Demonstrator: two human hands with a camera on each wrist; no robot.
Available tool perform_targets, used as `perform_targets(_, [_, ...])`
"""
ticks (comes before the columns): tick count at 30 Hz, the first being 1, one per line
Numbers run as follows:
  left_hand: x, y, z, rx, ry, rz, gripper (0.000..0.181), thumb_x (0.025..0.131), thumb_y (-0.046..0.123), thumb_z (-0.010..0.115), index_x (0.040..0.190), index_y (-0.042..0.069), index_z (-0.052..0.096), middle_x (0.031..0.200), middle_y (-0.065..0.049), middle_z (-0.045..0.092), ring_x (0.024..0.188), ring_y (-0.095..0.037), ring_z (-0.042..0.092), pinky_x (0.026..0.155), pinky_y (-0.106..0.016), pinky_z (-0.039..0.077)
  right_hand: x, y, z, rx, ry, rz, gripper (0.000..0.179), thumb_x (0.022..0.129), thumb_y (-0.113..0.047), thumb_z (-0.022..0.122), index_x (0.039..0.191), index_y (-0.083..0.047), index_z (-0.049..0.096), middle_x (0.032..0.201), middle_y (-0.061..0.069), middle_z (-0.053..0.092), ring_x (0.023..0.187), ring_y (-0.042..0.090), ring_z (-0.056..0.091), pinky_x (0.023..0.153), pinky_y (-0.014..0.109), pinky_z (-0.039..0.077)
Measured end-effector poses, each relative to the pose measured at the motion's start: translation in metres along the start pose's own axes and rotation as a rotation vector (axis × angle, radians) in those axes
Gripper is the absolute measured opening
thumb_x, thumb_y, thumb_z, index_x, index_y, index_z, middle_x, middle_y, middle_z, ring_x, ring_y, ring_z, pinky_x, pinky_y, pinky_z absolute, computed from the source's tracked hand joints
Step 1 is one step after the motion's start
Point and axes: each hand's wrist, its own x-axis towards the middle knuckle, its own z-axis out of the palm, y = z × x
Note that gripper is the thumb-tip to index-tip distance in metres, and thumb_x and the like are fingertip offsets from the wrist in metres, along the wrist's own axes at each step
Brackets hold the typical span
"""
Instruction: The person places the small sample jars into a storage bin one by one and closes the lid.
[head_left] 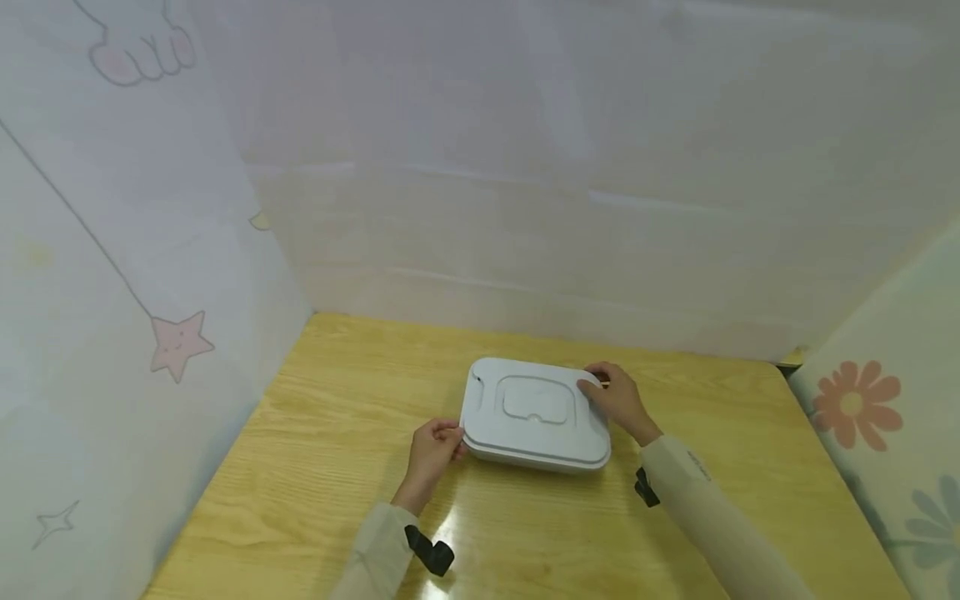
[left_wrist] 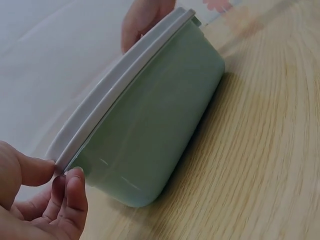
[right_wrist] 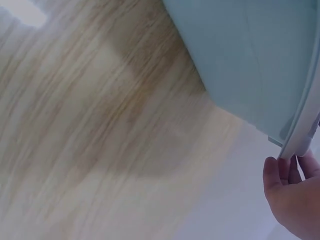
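A rectangular container with a white lid sits on the table. Its body is pale green, seen from the side in the left wrist view. My left hand pinches the lid's rim at the near left corner, thumb on top and fingers curled below the edge. At the far right corner my right hand grips the lid's edge, with the thumb over the top and fingertips under the rim in the right wrist view. The lid lies along the container's upper edge. The container's inside is hidden.
The wooden table reaches back to a pale cloth wall. Printed cloth walls stand on both sides, with a pink star at left and a red flower at right. Black wrist straps sit on both sleeves.
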Motion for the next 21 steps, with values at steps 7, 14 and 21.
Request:
perform_targets(7, [0.004, 0.008, -0.003, 0.206, 0.002, 0.084, 0.021, 0.09, 0.007, 0.061, 0.105, -0.008, 0.061, 0.082, -0.016, 0.065, 0.069, -0.028, 0.068, 0.063, -0.035, 0.057, 0.001, -0.005, -0.009, -0.082, 0.0, -0.038, 0.041, 0.094, -0.015, 0.059, 0.125, 0.01, 0.051, 0.122, 0.03, 0.052, 0.111, 0.043, 0.052, 0.095, 0.054, 0.045])
perform_targets(14, [0.018, 0.034, -0.026, 0.477, -0.048, 0.189, 0.023, 0.096, 0.017, 0.055, 0.11, 0.0, 0.062, 0.096, -0.015, 0.063, 0.08, -0.022, 0.06, 0.06, -0.029, 0.05, 0.0, -0.004, -0.017, -0.129, -0.038, -0.052, 0.047, 0.093, -0.018, 0.059, 0.128, 0.01, 0.046, 0.124, 0.032, 0.048, 0.114, 0.047, 0.048, 0.093, 0.057, 0.044])
perform_targets(21, [0.042, 0.073, -0.03, 0.644, -0.055, 0.301, 0.041, 0.096, 0.035, 0.055, 0.127, 0.008, 0.056, 0.126, -0.015, 0.054, 0.113, -0.034, 0.053, 0.09, -0.049, 0.047, 0.006, -0.014, -0.034, -0.238, -0.116, -0.018, 0.07, 0.091, -0.035, 0.063, 0.138, 0.008, 0.035, 0.137, 0.033, 0.036, 0.122, 0.05, 0.039, 0.097, 0.066, 0.035])
